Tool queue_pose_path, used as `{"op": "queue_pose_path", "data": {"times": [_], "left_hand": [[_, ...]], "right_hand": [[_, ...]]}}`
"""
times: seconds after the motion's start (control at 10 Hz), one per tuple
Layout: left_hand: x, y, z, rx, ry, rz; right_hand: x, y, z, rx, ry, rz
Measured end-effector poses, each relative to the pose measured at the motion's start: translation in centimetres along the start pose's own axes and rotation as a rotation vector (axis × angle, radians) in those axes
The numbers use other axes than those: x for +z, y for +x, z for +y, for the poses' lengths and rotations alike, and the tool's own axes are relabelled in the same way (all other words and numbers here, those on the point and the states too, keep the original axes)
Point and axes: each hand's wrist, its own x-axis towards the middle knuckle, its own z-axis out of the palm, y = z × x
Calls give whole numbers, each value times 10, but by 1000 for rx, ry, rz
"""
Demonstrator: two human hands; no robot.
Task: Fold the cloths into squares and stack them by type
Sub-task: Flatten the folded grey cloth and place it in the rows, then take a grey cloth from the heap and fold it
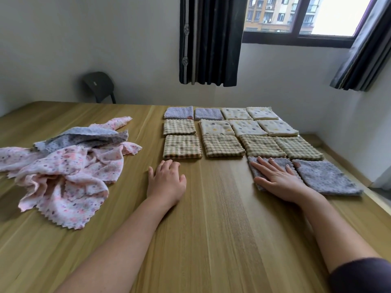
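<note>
Head view of a wooden counter bearing a block of folded squares, set out in rows and each lying flat.

Within the block, the farthest row holds two lilac-grey squares and two cream dotted squares. The next row holds one plaid square and three more cream dotted ones. The third row consists of four plaid squares. The nearest row, at the block's right end, holds two grey speckled squares side by side.

The right hand lies palm down with fingers straight and spread, pressing on the left one of these two, the grey speckled square. Its neighbour is untouched.

The left hand rests palm down on the bare counter just in front of the block's near-left corner. Its fingers are loosely curled and grip nothing, and the fingertips are close to the plaid square there.

Well to the left of the block lies a loose heap of unfolded cloths. Most are pink floral cloths, with one grey cloth lying across the heap's far side.

Beyond the block hang dark curtains beside a window. A dark chair stands beyond the counter's far edge, to the block's left.
</note>
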Motion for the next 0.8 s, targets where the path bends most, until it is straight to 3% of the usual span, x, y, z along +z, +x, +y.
{"op": "queue_pose_path", "data": {"times": [0.4,0.5,0.6,0.7,0.8], "left_hand": [[0,-1,2,-7,8,11],[0,-2,2,-6,9,21],[-1,-3,3,1,-21,65],[-2,-3,4,-1,-62,130],[-7,-5,-2,6,-64,200]], "right_hand": [[-2,-4,-2,-60,29,-6],[-2,-5,-4,-40,25,23],[0,-7,-22,-43,-17,169],[5,-11,-60,-176,34,258],[16,-14,-87,-275,99,239]]}}
